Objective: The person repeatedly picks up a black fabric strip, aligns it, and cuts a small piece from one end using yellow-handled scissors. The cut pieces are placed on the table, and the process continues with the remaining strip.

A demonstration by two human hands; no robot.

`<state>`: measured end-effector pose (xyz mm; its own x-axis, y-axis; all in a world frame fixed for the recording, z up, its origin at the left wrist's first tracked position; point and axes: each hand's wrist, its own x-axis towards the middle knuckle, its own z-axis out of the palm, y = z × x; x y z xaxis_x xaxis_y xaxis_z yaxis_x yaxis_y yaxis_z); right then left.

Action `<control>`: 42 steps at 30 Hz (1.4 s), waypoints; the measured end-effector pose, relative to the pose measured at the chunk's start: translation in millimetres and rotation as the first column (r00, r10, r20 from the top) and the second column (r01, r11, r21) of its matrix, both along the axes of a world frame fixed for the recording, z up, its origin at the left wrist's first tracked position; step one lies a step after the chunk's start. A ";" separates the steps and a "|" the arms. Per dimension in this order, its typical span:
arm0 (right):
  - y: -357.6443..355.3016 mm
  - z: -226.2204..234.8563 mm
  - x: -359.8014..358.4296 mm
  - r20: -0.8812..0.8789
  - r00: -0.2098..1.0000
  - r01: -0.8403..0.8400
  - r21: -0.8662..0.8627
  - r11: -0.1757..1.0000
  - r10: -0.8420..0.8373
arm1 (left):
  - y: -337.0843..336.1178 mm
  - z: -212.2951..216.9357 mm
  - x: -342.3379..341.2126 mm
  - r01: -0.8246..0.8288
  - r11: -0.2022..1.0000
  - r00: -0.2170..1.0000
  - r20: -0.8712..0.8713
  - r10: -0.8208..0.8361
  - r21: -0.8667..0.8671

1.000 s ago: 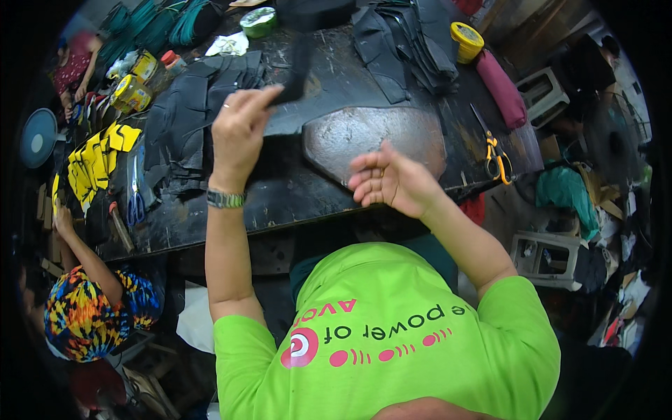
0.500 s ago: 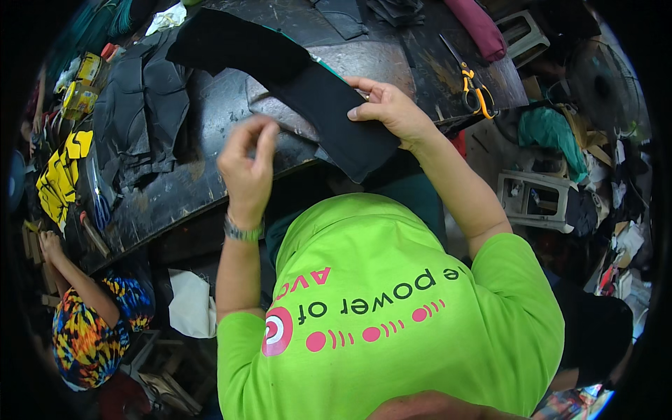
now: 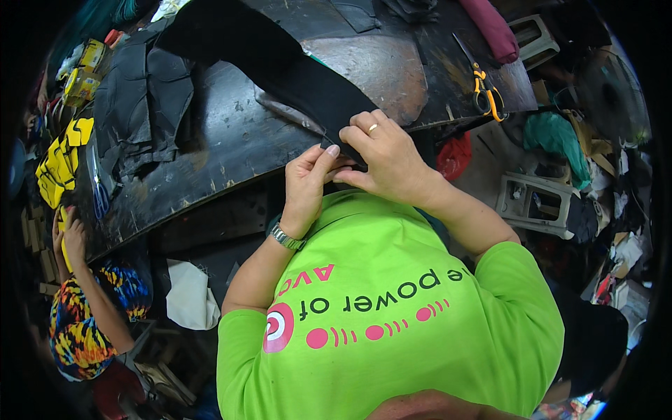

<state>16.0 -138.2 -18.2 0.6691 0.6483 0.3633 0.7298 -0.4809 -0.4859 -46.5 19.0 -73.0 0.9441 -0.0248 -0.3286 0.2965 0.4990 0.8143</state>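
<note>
A long black fabric piece [image 3: 276, 52] stretches from the far left of the table down to the near edge, where both hands have its end. My left hand [image 3: 309, 178] pinches the left corner of that end between thumb and fingers. On top of the fabric's right side lies my right hand [image 3: 385, 157], its fingers curled over the cloth and a ring on one finger. The two hands nearly meet at the table edge. Beneath the fabric is a worn greyish-brown board [image 3: 392, 70]. A bit of green edging shows by the cloth's upper side.
Orange-handled scissors [image 3: 485, 94] lie on the table's right, near a maroon roll [image 3: 490, 31]. Stacked black cut pieces [image 3: 143, 105] and blue-handled scissors [image 3: 100, 199] are at the left. A co-worker's hands [image 3: 70, 234] hold something yellow there. Plastic stools [image 3: 539, 199] stand at right.
My left hand has moved right and down to the fabric's end and taken hold of it. My right hand has shifted down over the cloth. The co-worker's hands now hold a yellow piece.
</note>
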 end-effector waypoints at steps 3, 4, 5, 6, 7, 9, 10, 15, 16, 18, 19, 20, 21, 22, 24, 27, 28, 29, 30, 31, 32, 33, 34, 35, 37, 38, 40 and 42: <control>-8.7 -9.3 -1.1 -0.028 0.999 -0.024 0.107 0.994 0.027 | -2.4 -0.6 1.7 -0.016 0.998 1.000 -0.005 0.016 -0.055; -10.8 -12.4 -1.5 -0.056 0.998 -0.034 0.128 0.991 0.042 | -3.2 -1.2 2.3 -0.010 0.999 1.000 -0.002 0.010 -0.048; -12.4 -15.0 -1.4 -0.088 0.995 -0.029 0.155 0.987 0.044 | -3.5 -1.9 3.6 -0.005 0.999 1.000 0.018 0.006 -0.051; -13.4 -17.1 -1.6 -0.113 0.992 -0.026 0.195 0.980 0.049 | -3.7 -2.4 4.1 0.000 0.999 0.999 0.040 0.003 -0.053; -13.7 -18.9 -2.2 -0.115 0.993 -0.018 0.186 0.982 0.040 | -3.8 -2.8 3.9 0.001 0.999 0.999 0.035 0.001 -0.049; -13.3 -21.7 -4.0 -0.110 0.993 -0.011 0.183 0.983 0.032 | -4.0 -3.7 3.0 0.003 0.999 1.000 0.025 -0.002 -0.042; -13.7 -22.6 -3.6 -0.123 0.992 -0.005 0.201 0.980 0.030 | -3.7 -4.0 2.7 0.010 0.999 0.999 0.033 -0.009 -0.032; -17.1 -22.9 4.5 -0.246 0.969 0.044 0.242 0.969 0.018 | -4.3 -4.4 3.4 0.030 0.999 0.996 0.085 -0.032 0.016; -18.4 -21.6 6.1 -0.313 0.950 0.080 0.242 0.967 -0.001 | -4.6 -4.1 3.8 0.035 0.999 0.996 0.080 -0.035 0.001; -20.4 -17.8 8.5 -0.443 0.896 0.157 0.230 0.961 -0.040 | -4.8 -3.3 5.0 0.045 0.998 0.997 0.068 -0.043 -0.032; -19.7 -16.0 8.8 -0.413 0.910 0.132 0.227 0.965 -0.027 | -4.3 -2.8 5.8 0.042 0.999 0.996 0.081 -0.042 -0.002; -18.6 -14.5 8.0 -0.389 0.921 0.114 0.218 0.969 -0.021 | -3.8 -2.4 6.0 0.042 0.999 0.995 0.088 -0.044 0.026; -17.0 -13.3 6.5 -0.376 0.926 0.103 0.197 0.975 -0.022 | -3.6 -2.1 5.6 0.036 0.999 0.994 0.105 -0.040 0.041; -15.2 -12.7 5.1 -0.328 0.945 0.089 0.204 0.975 -0.018 | -3.6 -2.0 5.3 0.037 0.997 0.993 0.108 -0.044 0.064; -11.0 -13.4 2.3 -0.251 0.968 0.066 0.186 0.980 -0.018 | -4.1 -2.6 3.9 0.023 0.996 0.994 0.108 -0.032 0.085; -6.5 -15.7 3.0 -0.180 0.983 0.062 0.217 0.974 -0.023 | -6.2 -2.7 2.1 -0.002 0.989 0.991 0.131 -0.017 0.147; -6.0 -16.3 4.0 -0.182 0.983 0.066 0.222 0.973 -0.025 | -5.8 -2.5 2.4 -0.011 0.983 0.990 0.141 -0.015 0.185; -7.3 -16.1 4.2 -0.269 0.963 0.079 0.229 0.970 -0.015 | -5.9 -2.0 2.5 -0.013 0.977 0.987 0.158 -0.022 0.212; -9.6 -15.5 4.5 -0.363 0.931 0.104 0.219 0.970 -0.018 | -5.8 -1.4 2.8 -0.013 0.973 0.985 0.172 -0.027 0.229; -10.8 -15.1 4.6 -0.468 0.883 0.141 0.194 0.971 -0.035 | -6.2 -0.8 3.0 -0.018 0.969 0.983 0.183 -0.029 0.248; -12.0 -14.6 4.4 -0.473 0.881 0.132 0.224 0.966 -0.011 | -6.4 -0.1 3.3 -0.021 0.966 0.981 0.192 -0.030 0.259; -13.2 -14.3 5.5 -0.491 0.871 0.137 0.242 0.961 -0.001 | -7.0 0.5 3.4 -0.023 0.965 0.979 0.199 -0.030 0.260; -13.1 -14.6 5.6 -0.507 0.862 0.134 0.269 0.954 0.022 | -7.5 1.1 3.4 -0.023 0.964 0.978 0.207 -0.034 0.266; -14.1 -15.1 6.5 -0.478 0.878 0.129 0.260 0.957 0.011 | -7.7 1.4 3.4 -0.021 0.965 0.976 0.214 -0.037 0.262; -13.7 -18.2 8.4 -0.407 0.913 0.110 0.273 0.956 0.011 | -7.6 1.7 3.8 -0.016 0.955 0.970 0.236 -0.056 0.296; -13.1 -20.2 9.1 -0.335 0.942 0.088 0.255 0.963 0.002 | -6.8 1.6 4.4 -0.014 0.943 0.966 0.249 -0.074 0.333; -8.2 -25.7 7.2 -0.162 0.986 0.069 0.234 0.970 -0.031 | -6.3 1.6 5.2 0.007 0.945 0.968 0.236 -0.088 0.326; -10.0 -27.1 6.5 -0.218 0.975 0.109 0.248 0.963 -0.054 | -6.9 1.2 5.3 0.035 0.976 0.980 0.185 -0.076 0.217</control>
